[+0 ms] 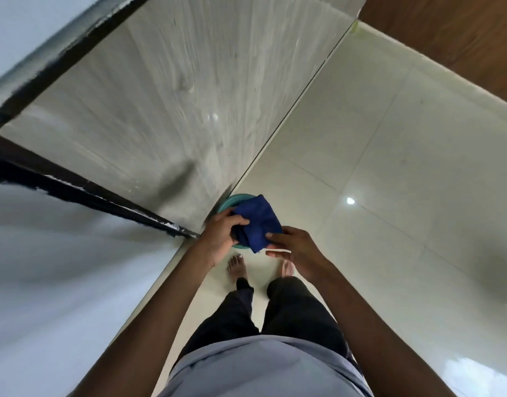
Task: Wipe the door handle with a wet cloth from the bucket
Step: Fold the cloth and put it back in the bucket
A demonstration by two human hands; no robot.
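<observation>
I hold the cloth (258, 222) in both hands, left (221, 234) and right (294, 247) closed on it, above the bucket (228, 203) at 12 o'clock. Handle unseen; locating it comes next.

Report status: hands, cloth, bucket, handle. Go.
Left hand and right hand both gripping blue cloth. Cloth held above teal bucket on floor. Door handle not in view. Nothing blocking.
</observation>
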